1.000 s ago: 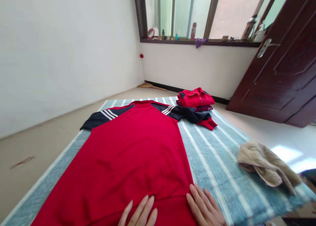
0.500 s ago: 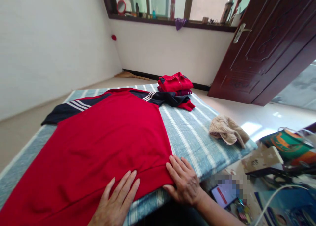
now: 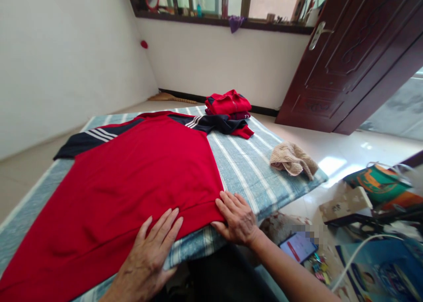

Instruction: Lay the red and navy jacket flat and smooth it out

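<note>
A red jacket (image 3: pixel 155 161) with navy sleeves and white stripes lies spread out on a table covered by a blue-and-white striped cloth (image 3: pixel 244 174). Its hem runs along the side nearest me, and its collar is at the far side. My left hand (image 3: pixel 148 249) rests on the hem band, fingers stretched out over the fabric and thumb apart. At the hem's right corner, my right hand (image 3: pixel 238 218) lies with its fingers on the red cloth and its thumb apart by the table edge. Small wrinkles show in the fabric near both hands.
Folded red clothes (image 3: pixel 228 104) are stacked at the far edge. A beige towel (image 3: pixel 292 159) lies on the right corner. Below right are a phone (image 3: pixel 299 246), a cardboard box (image 3: pixel 345 203) and a green bag (image 3: pixel 380 183). A dark red door (image 3: pixel 357 55) stands behind.
The camera view has shifted, so the table and its contents sit slightly higher and further left. More of my left hand and forearm shows. Both hands stay on the hem.
</note>
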The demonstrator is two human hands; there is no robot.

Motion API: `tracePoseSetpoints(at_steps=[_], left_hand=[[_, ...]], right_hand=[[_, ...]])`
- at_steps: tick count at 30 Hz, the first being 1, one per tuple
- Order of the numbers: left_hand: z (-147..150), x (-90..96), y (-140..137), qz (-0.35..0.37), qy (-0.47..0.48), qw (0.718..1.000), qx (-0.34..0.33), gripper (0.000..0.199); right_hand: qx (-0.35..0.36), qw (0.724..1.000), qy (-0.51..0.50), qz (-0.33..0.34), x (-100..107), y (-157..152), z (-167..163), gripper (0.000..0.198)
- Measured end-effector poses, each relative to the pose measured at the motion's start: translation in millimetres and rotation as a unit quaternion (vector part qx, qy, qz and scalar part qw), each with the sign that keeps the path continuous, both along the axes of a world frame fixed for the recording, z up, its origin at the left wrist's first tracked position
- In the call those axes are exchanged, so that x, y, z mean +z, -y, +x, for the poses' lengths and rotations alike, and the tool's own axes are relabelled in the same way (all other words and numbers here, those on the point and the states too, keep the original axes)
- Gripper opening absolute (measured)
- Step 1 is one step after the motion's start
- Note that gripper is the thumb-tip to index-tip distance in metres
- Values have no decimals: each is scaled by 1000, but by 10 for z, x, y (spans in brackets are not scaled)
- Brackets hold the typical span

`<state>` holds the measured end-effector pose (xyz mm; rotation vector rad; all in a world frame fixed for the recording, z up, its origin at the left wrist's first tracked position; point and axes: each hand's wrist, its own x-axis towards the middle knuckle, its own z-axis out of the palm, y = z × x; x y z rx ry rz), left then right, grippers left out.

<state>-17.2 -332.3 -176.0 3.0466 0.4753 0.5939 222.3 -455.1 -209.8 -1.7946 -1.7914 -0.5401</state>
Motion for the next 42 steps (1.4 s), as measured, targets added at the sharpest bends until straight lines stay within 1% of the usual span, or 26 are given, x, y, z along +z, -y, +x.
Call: tracePoseSetpoints(at_steps=[6, 14, 23, 27, 31, 33, 35, 37, 39, 41, 42], left_hand=[[15, 14, 7, -9, -2, 1000, -3, 63], [45, 77, 38, -7, 1, 1000, -6, 60], [16, 50, 32, -7, -11, 1000, 2, 66], [19, 24, 27, -17, -7, 1000, 2, 69], [21, 18, 18, -28, 3, 1000, -2, 72], [7, 33, 15, -20, 1, 1000, -9, 72], [-18, 55, 15, -1, -4, 1000, -16, 71], [-46, 83, 28, 25, -3, 999, -25, 68], [-59, 122, 68, 43, 18, 998, -41, 63], [-41, 176, 153, 36, 56, 996, -56, 55], [-19, 207, 215, 26, 74, 995, -68, 53]], right_hand=[[-3, 1000, -6, 12, 16, -2, 7, 51], [-9, 1000, -15, 1, 31, 1, 7, 49], [-7, 1000, -22, -5, 17, 12, 0, 49], [-9, 999, -32, -22, 13, 4, -1, 49], [3, 998, -57, -27, 90, 25, 7, 50], [22, 996, -82, 0, 169, 120, 10, 46], [31, 992, -111, 44, 235, 308, 11, 36], [8, 987, -141, 74, 233, 584, 12, 29], [-28, 980, -191, 59, 118, 922, 24, 25], [-68, 965, -250, 34, -115, 1290, 57, 20], [-104, 955, -276, 30, -263, 1475, 82, 19]])
